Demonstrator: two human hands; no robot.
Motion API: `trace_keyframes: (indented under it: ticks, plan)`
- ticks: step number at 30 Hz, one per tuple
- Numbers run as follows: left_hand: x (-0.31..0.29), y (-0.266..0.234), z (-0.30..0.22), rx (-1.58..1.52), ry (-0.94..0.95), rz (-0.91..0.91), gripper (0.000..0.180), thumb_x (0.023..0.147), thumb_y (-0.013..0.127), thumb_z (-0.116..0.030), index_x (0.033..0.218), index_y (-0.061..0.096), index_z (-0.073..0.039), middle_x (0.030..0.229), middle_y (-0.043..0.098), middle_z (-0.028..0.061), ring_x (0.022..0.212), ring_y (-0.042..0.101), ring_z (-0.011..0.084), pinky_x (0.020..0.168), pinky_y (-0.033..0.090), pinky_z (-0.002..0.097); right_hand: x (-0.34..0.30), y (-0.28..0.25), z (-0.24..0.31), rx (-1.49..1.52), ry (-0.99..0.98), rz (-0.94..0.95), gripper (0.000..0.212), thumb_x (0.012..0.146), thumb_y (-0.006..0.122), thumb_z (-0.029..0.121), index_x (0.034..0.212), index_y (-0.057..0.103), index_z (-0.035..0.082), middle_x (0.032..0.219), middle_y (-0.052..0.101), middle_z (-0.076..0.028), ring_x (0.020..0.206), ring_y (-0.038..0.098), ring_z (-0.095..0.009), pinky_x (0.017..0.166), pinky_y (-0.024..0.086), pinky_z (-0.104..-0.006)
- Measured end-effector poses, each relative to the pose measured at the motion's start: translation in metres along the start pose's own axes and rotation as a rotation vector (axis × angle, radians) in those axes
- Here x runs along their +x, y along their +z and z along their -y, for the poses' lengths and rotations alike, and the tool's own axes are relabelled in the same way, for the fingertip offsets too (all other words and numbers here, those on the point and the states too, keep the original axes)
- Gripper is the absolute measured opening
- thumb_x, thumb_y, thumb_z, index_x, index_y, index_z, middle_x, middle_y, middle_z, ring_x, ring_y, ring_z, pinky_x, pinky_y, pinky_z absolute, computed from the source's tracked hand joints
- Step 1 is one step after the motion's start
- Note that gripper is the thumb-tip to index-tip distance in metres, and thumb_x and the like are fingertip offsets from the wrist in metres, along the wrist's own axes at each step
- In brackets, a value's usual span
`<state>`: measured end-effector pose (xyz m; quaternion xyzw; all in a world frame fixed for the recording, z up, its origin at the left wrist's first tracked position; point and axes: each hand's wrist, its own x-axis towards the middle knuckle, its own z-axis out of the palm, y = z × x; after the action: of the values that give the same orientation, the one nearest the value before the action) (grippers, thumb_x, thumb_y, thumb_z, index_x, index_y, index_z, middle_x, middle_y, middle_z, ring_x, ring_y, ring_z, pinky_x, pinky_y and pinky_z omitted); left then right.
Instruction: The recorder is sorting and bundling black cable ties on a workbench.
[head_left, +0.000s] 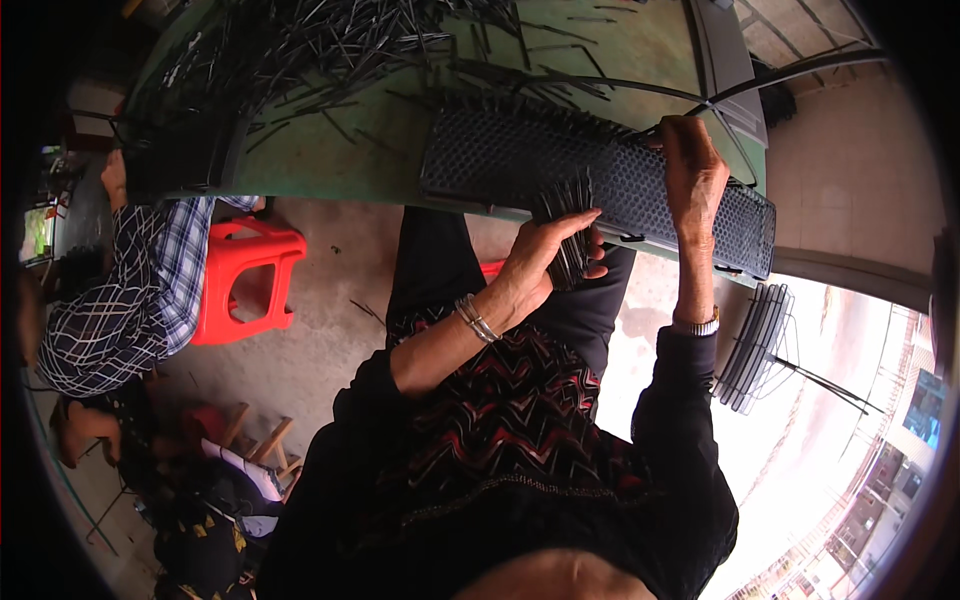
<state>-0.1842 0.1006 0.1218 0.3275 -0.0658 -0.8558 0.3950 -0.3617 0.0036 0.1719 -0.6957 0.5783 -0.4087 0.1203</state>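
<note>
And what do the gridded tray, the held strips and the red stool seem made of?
Tray: dark plastic or metal; its regular grid fits either. Strips: perhaps plastic or coated metal, thin with slight sheen. Stool: probably glossy moulded plastic, smooth, evenly coloured.

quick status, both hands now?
Left hand: closed around a bundle of thin black strips.
Right hand: fingers bent down at the black perforated tray; whether it pinches anything cannot be told.
</note>
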Motion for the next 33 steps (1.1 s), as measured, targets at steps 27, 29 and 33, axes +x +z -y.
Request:
trace_keyframes:
  ticks: [27, 29, 33]
  plan:
    - [0.013, 0.011, -0.014, 0.026, 0.034, -0.071, 0.025, 0.088, 0.067, -0.027, 0.086, 0.067, -0.003, 0.075, 0.065, 0.0071, 0.065, 0.059, 0.0144, 0.054, 0.048, 0.0298, 0.001, 0.021, -0.026, -0.36, -0.047, 0.0, 0.021, 0.089, 0.065, 0.014, 0.108, 0.068, 0.007, 0.084, 0.064, -0.009, 0.073, 0.062, -0.016, 0.066, 0.048, -0.0283]
    - [0.016, 0.01, -0.017, 0.045, 0.015, -0.084, 0.024, 0.088, 0.067, -0.027, 0.088, 0.067, -0.004, 0.077, 0.065, 0.0071, 0.066, 0.06, 0.0143, 0.055, 0.048, 0.0297, 0.0, 0.017, -0.017, -0.401, -0.003, 0.016, 0.025, 0.088, 0.066, 0.017, 0.11, 0.068, 0.006, 0.084, 0.064, -0.008, 0.074, 0.061, -0.015, 0.066, 0.048, -0.0278]
    - [0.018, 0.007, -0.021, 0.072, -0.024, -0.061, 0.022, 0.092, 0.063, -0.027, 0.1, 0.065, -0.007, 0.081, 0.065, 0.0045, 0.07, 0.062, 0.0124, 0.06, 0.053, 0.0277, -0.01, 0.001, 0.008, 0.131, 0.308, 0.402, 0.031, 0.089, 0.068, 0.021, 0.112, 0.066, 0.0, 0.081, 0.064, -0.006, 0.071, 0.059, -0.011, 0.066, 0.048, -0.0261]
